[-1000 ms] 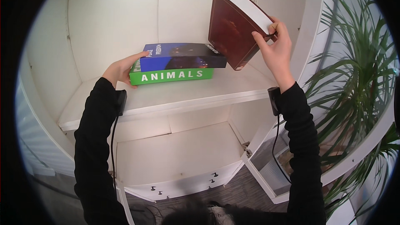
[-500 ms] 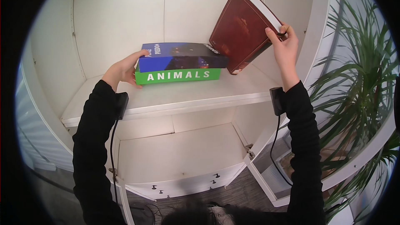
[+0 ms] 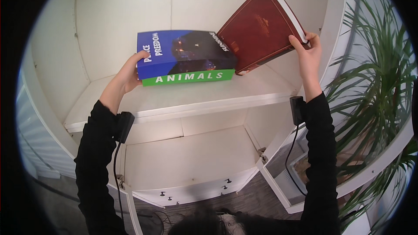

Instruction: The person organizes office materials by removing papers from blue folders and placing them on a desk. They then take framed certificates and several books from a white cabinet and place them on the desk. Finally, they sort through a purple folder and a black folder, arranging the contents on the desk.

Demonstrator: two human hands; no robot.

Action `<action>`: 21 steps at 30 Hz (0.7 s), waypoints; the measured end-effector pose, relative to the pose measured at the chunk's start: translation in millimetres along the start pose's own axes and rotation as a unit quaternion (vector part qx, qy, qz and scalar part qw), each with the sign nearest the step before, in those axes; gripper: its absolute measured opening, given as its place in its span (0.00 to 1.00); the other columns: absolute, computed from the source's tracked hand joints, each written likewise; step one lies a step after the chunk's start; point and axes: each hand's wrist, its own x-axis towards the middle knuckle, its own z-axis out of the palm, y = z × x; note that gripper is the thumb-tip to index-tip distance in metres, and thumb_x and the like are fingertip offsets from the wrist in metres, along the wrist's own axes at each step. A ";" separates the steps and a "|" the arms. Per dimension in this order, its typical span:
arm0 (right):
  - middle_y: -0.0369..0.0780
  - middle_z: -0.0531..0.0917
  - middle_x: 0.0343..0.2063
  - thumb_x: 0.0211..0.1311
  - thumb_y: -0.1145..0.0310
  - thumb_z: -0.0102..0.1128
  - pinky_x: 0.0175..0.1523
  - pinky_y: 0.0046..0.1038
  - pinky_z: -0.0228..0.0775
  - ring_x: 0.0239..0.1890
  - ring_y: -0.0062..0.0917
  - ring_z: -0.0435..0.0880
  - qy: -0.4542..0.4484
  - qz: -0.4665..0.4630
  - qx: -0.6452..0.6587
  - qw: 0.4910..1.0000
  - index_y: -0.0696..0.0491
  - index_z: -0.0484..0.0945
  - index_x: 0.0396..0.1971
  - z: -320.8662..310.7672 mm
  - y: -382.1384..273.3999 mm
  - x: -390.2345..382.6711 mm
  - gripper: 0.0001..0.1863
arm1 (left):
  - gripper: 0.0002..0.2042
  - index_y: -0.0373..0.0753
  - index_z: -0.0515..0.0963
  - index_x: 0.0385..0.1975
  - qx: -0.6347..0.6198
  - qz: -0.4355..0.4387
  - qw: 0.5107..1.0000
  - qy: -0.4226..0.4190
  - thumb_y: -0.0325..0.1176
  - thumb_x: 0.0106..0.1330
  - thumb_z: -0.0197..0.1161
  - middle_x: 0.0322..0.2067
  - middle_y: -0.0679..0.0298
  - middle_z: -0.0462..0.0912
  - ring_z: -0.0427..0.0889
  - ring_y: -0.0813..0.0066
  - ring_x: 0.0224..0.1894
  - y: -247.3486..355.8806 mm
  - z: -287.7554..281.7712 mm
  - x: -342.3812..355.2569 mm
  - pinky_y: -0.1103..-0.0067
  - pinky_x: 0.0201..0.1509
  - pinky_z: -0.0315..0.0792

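My left hand (image 3: 124, 76) grips the left end of the thick blue-and-black book (image 3: 185, 50), thumb over its cover. That book lies on a thick green book (image 3: 187, 76) on the white upper shelf (image 3: 191, 99). To their right, a maroon hardback (image 3: 263, 28) leans at a slant, its lower left part against the stack. My right hand (image 3: 308, 56) holds it by the outer right corner, thumb on the cover and fingers round the edge. The undersides of the books and some of my left fingertips are hidden.
The white cabinet has a lower compartment (image 3: 187, 152) above a knobbed drawer front (image 3: 196, 191). Open glazed doors (image 3: 284, 196) stand either side. A leafy plant (image 3: 379, 95) is at the right, over a grey floor (image 3: 244, 200). Black devices with cables (image 3: 297, 109) sit on both wrists.
The blue book has slid left and toward me with my left hand, covering more of the green one. The maroon book's held corner has moved right and down, tilting it further.
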 end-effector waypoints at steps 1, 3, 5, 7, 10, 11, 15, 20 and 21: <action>0.47 0.69 0.39 0.42 0.76 0.62 0.34 0.18 0.67 0.30 0.22 0.74 0.005 0.006 0.000 1.000 0.56 0.60 0.26 -4.7 -2.3 -0.7 0.16 | 0.29 0.41 0.57 0.49 -0.006 0.021 1.000 0.005 0.46 0.48 0.52 0.42 0.59 0.66 0.67 0.68 0.44 0.5 2.0 -4.8 0.71 0.45 0.64; 0.47 0.71 0.36 0.41 0.75 0.61 0.34 0.18 0.67 0.31 0.23 0.74 0.000 0.017 -0.034 0.999 0.59 0.59 0.38 -11.4 -4.7 -4.8 0.23 | 0.31 0.41 0.53 0.51 -0.023 0.060 0.998 0.015 0.43 0.47 0.54 0.42 0.59 0.65 0.67 0.68 0.45 -0.4 5.3 -12.6 0.70 0.45 0.63; 0.47 0.73 0.34 0.41 0.75 0.61 0.34 0.18 0.66 0.33 0.23 0.74 -0.007 0.050 -0.049 0.998 0.61 0.58 0.43 -12.5 -20.0 -16.9 0.28 | 0.33 0.40 0.50 0.52 -0.044 0.097 0.994 0.025 0.41 0.46 0.55 0.43 0.59 0.65 0.66 0.68 0.46 -2.7 8.4 -20.3 0.69 0.45 0.63; 0.46 0.73 0.32 0.41 0.74 0.60 0.36 0.19 0.66 0.34 0.23 0.74 -0.037 0.046 -0.072 0.996 0.62 0.56 0.47 -21.2 -29.2 -26.8 0.31 | 0.36 0.38 0.47 0.54 -0.051 0.130 0.989 0.056 0.37 0.45 0.56 0.44 0.56 0.65 0.68 0.67 0.45 -3.2 19.3 -29.5 0.70 0.45 0.65; 0.46 0.73 0.34 0.42 0.73 0.59 0.41 0.20 0.64 0.37 0.23 0.73 -0.054 0.023 -0.129 0.990 0.63 0.55 0.50 -32.1 -46.3 -45.0 0.33 | 0.39 0.38 0.42 0.57 -0.074 0.207 0.972 0.084 0.32 0.44 0.56 0.44 0.53 0.64 0.70 0.67 0.43 -12.7 25.9 -33.1 0.75 0.43 0.67; 0.46 0.73 0.35 0.42 0.73 0.58 0.42 0.20 0.63 0.38 0.23 0.72 -0.055 0.013 -0.155 0.986 0.63 0.55 0.50 -36.8 -50.5 -52.1 0.33 | 0.38 0.38 0.42 0.57 -0.070 0.230 0.967 0.088 0.31 0.45 0.55 0.45 0.53 0.64 0.70 0.67 0.43 -16.3 31.2 -35.7 0.76 0.44 0.67; 0.46 0.68 0.43 0.45 0.75 0.55 0.51 0.22 0.55 0.46 0.25 0.67 0.028 -0.043 -0.121 0.991 0.64 0.57 0.50 -59.1 -70.5 -76.4 0.29 | 0.34 0.36 0.47 0.56 -0.071 0.302 0.945 0.104 0.29 0.45 0.53 0.46 0.54 0.64 0.68 0.68 0.45 -20.0 33.0 -58.5 0.78 0.45 0.65; 0.46 0.64 0.49 0.51 0.75 0.45 0.55 0.25 0.53 0.52 0.27 0.64 0.109 -0.044 -0.054 0.992 0.67 0.55 0.51 -102.3 -132.8 -104.1 0.26 | 0.26 0.29 0.58 0.49 -0.222 0.227 0.944 0.085 0.31 0.48 0.52 0.42 0.53 0.69 0.71 0.66 0.41 -45.5 -47.8 -64.5 0.77 0.45 0.66; 0.46 0.65 0.48 0.52 0.72 0.45 0.54 0.24 0.55 0.50 0.26 0.66 0.127 -0.047 -0.053 0.989 0.67 0.55 0.51 -105.0 -144.3 -111.0 0.26 | 0.25 0.29 0.60 0.48 -0.225 0.239 0.941 0.077 0.32 0.48 0.52 0.40 0.53 0.70 0.72 0.65 0.40 -43.0 -60.1 -81.9 0.76 0.44 0.67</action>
